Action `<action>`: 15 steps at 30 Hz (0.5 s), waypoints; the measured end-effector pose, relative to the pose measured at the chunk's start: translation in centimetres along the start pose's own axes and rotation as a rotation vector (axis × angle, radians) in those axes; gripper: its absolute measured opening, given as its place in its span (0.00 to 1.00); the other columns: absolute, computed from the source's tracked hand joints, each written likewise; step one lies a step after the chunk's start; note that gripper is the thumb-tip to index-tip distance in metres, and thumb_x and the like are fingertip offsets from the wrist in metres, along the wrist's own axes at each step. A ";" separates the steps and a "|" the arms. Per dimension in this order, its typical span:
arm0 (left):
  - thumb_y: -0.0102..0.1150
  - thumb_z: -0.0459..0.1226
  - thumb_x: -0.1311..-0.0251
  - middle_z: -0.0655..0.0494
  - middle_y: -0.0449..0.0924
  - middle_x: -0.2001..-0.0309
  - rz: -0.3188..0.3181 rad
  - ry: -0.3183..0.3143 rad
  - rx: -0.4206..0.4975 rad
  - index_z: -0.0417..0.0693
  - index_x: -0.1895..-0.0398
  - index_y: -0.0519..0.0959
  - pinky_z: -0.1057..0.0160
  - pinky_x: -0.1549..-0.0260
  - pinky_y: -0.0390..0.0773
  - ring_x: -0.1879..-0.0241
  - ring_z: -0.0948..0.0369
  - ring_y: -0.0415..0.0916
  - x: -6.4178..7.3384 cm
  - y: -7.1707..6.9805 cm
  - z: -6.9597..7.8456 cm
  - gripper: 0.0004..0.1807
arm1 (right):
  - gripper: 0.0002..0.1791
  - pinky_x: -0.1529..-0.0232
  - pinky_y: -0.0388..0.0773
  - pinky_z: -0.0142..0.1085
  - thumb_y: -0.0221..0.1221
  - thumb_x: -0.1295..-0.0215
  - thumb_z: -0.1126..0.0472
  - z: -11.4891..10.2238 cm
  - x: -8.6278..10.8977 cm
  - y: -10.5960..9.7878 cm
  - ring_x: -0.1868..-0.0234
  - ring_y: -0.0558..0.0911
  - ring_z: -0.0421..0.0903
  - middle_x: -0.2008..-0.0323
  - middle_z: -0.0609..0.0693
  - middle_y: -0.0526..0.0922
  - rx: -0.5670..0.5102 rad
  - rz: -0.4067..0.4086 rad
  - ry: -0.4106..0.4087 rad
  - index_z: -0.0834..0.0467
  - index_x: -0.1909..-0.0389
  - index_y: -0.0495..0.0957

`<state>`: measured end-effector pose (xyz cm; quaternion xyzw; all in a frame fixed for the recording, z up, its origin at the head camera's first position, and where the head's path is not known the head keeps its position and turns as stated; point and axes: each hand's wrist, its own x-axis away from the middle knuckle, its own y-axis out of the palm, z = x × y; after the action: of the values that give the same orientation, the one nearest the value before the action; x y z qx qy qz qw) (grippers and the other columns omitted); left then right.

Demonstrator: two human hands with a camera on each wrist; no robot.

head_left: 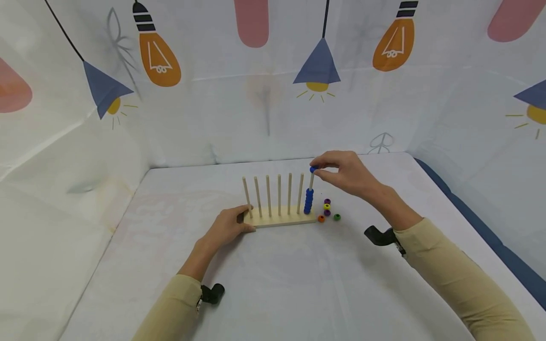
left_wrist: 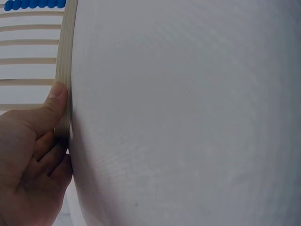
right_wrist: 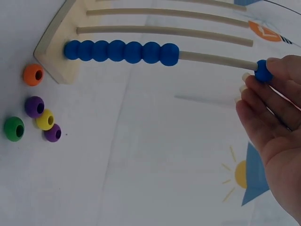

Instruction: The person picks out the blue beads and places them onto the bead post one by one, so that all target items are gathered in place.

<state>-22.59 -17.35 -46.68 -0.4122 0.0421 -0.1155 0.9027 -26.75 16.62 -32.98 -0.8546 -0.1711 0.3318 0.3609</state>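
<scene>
A pale wooden base [head_left: 279,220] carries a row of several upright pegs. Blue beads [head_left: 308,201] are stacked on the lower part of the rightmost peg. At that peg's tip, my right hand [head_left: 347,173] pinches one more blue bead [right_wrist: 263,71] between thumb and fingers; the right wrist view shows the bead at the peg's end. My left hand [head_left: 226,226] grips the left end of the base, its thumb [left_wrist: 57,92] along the front edge and its fingers curled at the end. The other pegs bear no beads.
Right of the base lie loose beads: an orange bead [head_left: 321,219], a green bead [head_left: 337,217], a yellow bead [head_left: 327,207] and two purple beads [right_wrist: 34,107]. They rest on a white-covered table [head_left: 273,284]. A printed white curtain [head_left: 239,109] hangs behind.
</scene>
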 end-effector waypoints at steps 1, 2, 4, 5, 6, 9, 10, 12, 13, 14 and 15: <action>0.72 0.46 0.44 0.46 0.71 0.31 -0.002 -0.002 -0.003 0.48 0.30 0.70 0.46 0.29 0.65 0.28 0.47 0.63 0.0 0.0 0.0 0.38 | 0.12 0.44 0.82 0.47 0.64 0.36 0.67 0.0 0.0 0.1 0.53 0.86 0.48 0.55 0.53 0.87 -0.003 -0.002 0.003 0.60 0.52 0.84; 0.72 0.46 0.44 0.46 0.71 0.31 -0.005 -0.005 -0.003 0.49 0.30 0.70 0.47 0.29 0.65 0.28 0.48 0.63 0.0 0.0 0.0 0.38 | 0.12 0.44 0.82 0.47 0.64 0.36 0.67 0.0 0.0 0.1 0.53 0.86 0.48 0.55 0.53 0.87 -0.008 -0.004 0.006 0.60 0.52 0.84; 0.72 0.46 0.44 0.47 0.71 0.31 -0.009 -0.013 0.001 0.49 0.29 0.70 0.47 0.29 0.65 0.27 0.48 0.63 -0.1 0.1 -0.1 0.39 | 0.11 0.44 0.82 0.46 0.64 0.35 0.67 0.0 0.0 0.2 0.53 0.85 0.48 0.55 0.53 0.87 -0.022 -0.009 0.016 0.60 0.52 0.84; 0.72 0.46 0.44 0.47 0.71 0.30 -0.011 -0.016 0.003 0.49 0.29 0.70 0.48 0.29 0.65 0.27 0.49 0.64 -0.1 0.1 -0.1 0.39 | 0.11 0.45 0.82 0.46 0.64 0.35 0.67 0.0 0.1 0.2 0.53 0.85 0.48 0.55 0.53 0.87 -0.028 -0.011 0.023 0.60 0.52 0.84; 0.72 0.46 0.44 0.47 0.71 0.30 -0.013 -0.018 0.005 0.50 0.29 0.69 0.48 0.29 0.65 0.27 0.49 0.64 -0.1 0.1 -0.1 0.39 | 0.11 0.45 0.82 0.46 0.64 0.35 0.66 0.0 0.1 0.3 0.53 0.85 0.48 0.55 0.53 0.87 -0.035 -0.014 0.034 0.60 0.52 0.84; 0.72 0.46 0.44 0.48 0.71 0.30 -0.014 -0.024 0.014 0.50 0.29 0.69 0.49 0.29 0.65 0.27 0.50 0.64 -0.1 0.1 -0.1 0.39 | 0.11 0.46 0.82 0.44 0.64 0.35 0.65 0.0 0.2 0.5 0.53 0.85 0.47 0.55 0.53 0.87 -0.046 -0.027 0.068 0.59 0.52 0.84; 0.72 0.46 0.44 0.48 0.71 0.30 -0.015 -0.023 0.015 0.50 0.29 0.69 0.49 0.28 0.65 0.27 0.50 0.64 -0.1 0.1 0.0 0.39 | 0.11 0.46 0.82 0.44 0.64 0.35 0.65 0.0 0.2 0.6 0.53 0.85 0.47 0.55 0.53 0.87 -0.047 -0.030 0.079 0.59 0.52 0.84; 0.72 0.45 0.44 0.48 0.71 0.30 -0.014 -0.023 0.017 0.49 0.29 0.70 0.49 0.28 0.64 0.27 0.50 0.64 -0.1 0.1 0.0 0.39 | 0.11 0.46 0.83 0.44 0.64 0.35 0.64 0.1 0.3 0.7 0.54 0.85 0.46 0.55 0.53 0.87 -0.047 -0.036 0.102 0.59 0.52 0.84; 0.72 0.45 0.44 0.48 0.71 0.30 -0.013 -0.019 0.018 0.49 0.29 0.70 0.49 0.28 0.64 0.27 0.50 0.64 -0.1 0.1 0.0 0.39 | 0.11 0.47 0.83 0.44 0.64 0.35 0.64 0.1 0.3 0.8 0.54 0.85 0.46 0.55 0.53 0.87 -0.050 -0.037 0.113 0.59 0.53 0.84; 0.72 0.45 0.44 0.48 0.71 0.31 -0.013 -0.017 0.017 0.49 0.29 0.70 0.49 0.28 0.65 0.27 0.50 0.64 -0.1 0.1 0.0 0.39 | 0.11 0.47 0.83 0.44 0.65 0.35 0.63 0.1 0.4 0.9 0.54 0.85 0.46 0.55 0.52 0.87 -0.051 -0.036 0.124 0.58 0.53 0.85; 0.72 0.45 0.44 0.48 0.72 0.31 -0.011 -0.014 0.018 0.49 0.29 0.70 0.49 0.29 0.65 0.28 0.50 0.64 -0.1 0.1 0.0 0.39 | 0.10 0.47 0.83 0.44 0.65 0.35 0.63 0.2 0.4 1.0 0.55 0.84 0.46 0.55 0.52 0.87 -0.051 -0.035 0.133 0.58 0.53 0.85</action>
<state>-22.65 -17.30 -46.78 -0.4052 0.0323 -0.1180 0.9060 -26.51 16.24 -33.97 -0.8804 -0.1701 0.2637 0.3555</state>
